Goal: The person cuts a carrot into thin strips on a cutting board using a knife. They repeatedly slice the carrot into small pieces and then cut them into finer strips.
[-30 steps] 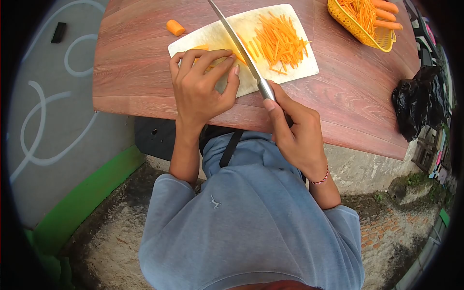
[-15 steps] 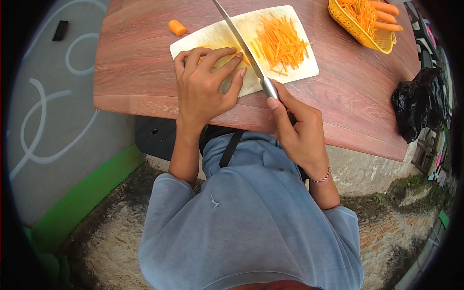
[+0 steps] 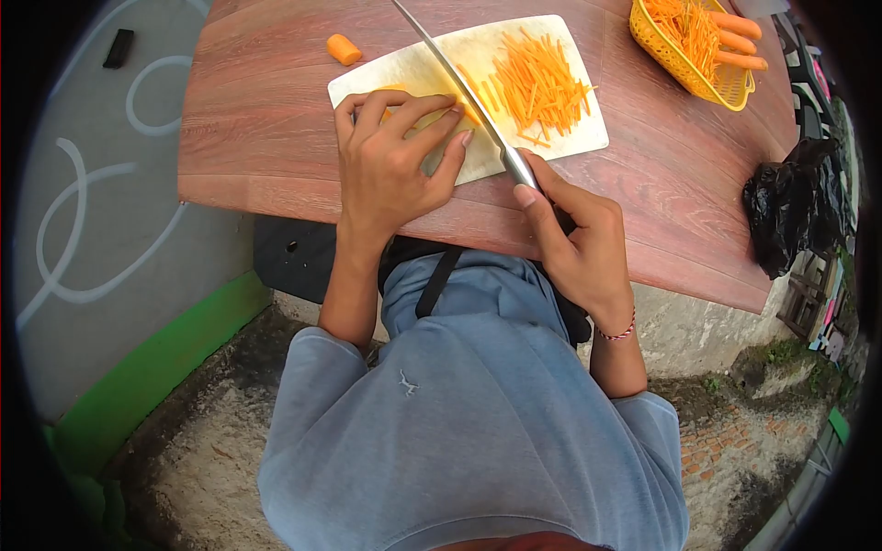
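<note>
My left hand (image 3: 395, 161) presses down with bent fingertips on a partly hidden piece of carrot (image 3: 468, 107) on the white cutting board (image 3: 386, 75). In my right hand (image 3: 583, 230) is the handle of a long kitchen knife (image 3: 459, 84). Its blade slants up and left across the board, close beside my left fingertips. To the right of the blade lies a pile of thin carrot strips (image 3: 544, 84). A short carrot chunk (image 3: 344, 50) rests on the wooden table, just off the board's upper left edge.
A yellow plastic basket (image 3: 680, 73) with shredded carrot and several whole carrots (image 3: 737, 42) stands at the upper right of the table (image 3: 266, 119). A black plastic bag (image 3: 797, 207) hangs at the right edge. The table's near edge runs just before my body.
My right hand and the knife handle have shifted slightly right and down. The left hand stays on the carrot. The whole view has moved a little.
</note>
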Motion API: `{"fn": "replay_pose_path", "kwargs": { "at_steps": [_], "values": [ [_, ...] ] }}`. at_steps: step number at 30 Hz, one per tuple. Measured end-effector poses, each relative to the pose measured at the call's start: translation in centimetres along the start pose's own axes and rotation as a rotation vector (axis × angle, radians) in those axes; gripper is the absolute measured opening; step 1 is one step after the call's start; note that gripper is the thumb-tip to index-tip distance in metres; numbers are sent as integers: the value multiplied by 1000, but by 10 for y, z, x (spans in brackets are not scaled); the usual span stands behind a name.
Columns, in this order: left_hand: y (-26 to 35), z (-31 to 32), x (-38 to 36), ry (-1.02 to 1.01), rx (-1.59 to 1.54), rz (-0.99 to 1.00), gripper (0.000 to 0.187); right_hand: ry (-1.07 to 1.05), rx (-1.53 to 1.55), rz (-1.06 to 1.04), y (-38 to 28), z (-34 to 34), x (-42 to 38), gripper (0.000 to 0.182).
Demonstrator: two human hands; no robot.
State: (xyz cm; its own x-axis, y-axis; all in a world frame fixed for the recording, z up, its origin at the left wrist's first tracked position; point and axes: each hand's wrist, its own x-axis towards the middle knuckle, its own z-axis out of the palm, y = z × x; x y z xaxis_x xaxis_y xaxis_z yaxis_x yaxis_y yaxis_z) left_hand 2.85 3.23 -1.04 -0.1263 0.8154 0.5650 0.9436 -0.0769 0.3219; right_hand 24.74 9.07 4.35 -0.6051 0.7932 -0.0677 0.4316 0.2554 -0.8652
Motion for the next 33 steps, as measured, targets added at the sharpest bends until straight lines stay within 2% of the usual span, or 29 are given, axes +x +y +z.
{"fn": "replay_pose_path", "kwargs": {
  "at_steps": [4,12,21,33],
  "values": [
    [-2,1,0,16,0,29,20,15,37,-25,8,0,2,35],
    [-2,1,-1,53,-22,25,20,8,110,99,9,4,3,35],
    [1,-3,0,-6,-36,51,16,28,100,25,3,10,-1,36],
    [-4,2,-3,2,-49,44,19,15,46,29,3,9,0,36]
  ]
}}
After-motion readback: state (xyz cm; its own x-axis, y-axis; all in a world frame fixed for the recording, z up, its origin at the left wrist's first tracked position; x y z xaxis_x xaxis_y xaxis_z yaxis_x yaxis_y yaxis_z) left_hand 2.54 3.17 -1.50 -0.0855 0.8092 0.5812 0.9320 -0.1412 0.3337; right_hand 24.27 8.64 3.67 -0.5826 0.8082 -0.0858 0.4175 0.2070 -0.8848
